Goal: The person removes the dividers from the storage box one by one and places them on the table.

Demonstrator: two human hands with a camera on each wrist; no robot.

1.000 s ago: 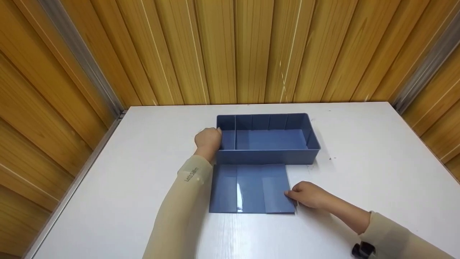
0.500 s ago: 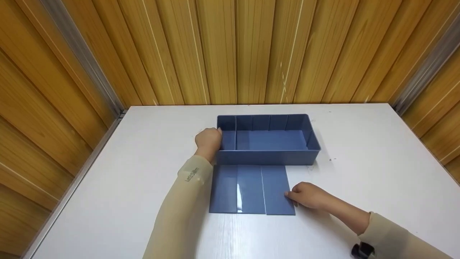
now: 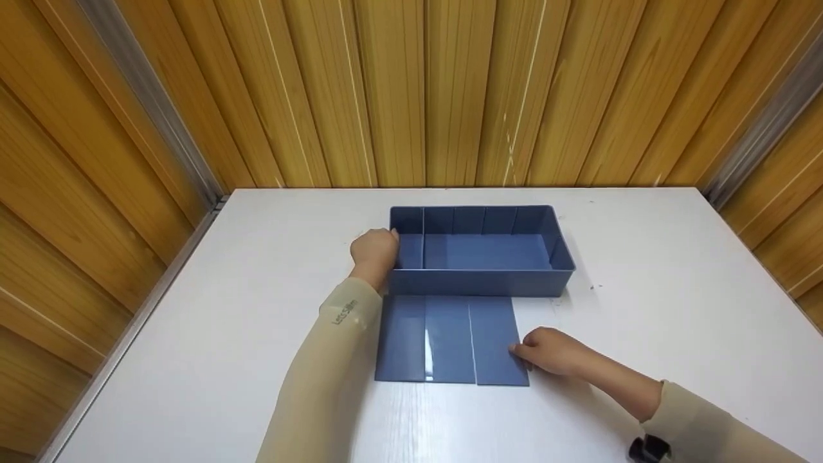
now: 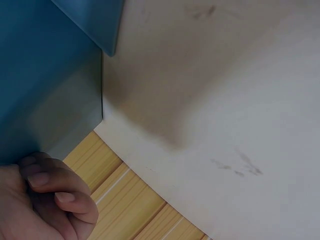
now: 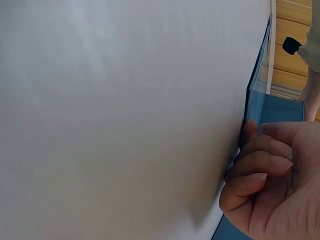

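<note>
A long blue plastic storage bin [image 3: 482, 283] stands upright on the white table, with one divider [image 3: 423, 247] across it near its left end. My left hand [image 3: 374, 251] grips the bin's left wall at the rim; its fingers are curled in the left wrist view. Three flat blue panels lie side by side before the bin: left [image 3: 400, 347], middle [image 3: 448, 341] and right [image 3: 498, 341]. With thumb and forefinger, my right hand [image 3: 554, 349] pinches the right panel's outer edge. A thin white gap shows between the middle and right panels.
Wood-patterned walls [image 3: 450, 96] rise behind the table [image 3: 225, 308] and at both sides. Metal posts [image 3: 154, 103] stand at the corners. A small black device [image 3: 649, 447] sits at the right sleeve.
The right panel has shifted slightly, and a pale gap now shows between it and the middle panel. Both hands stay where they were.
</note>
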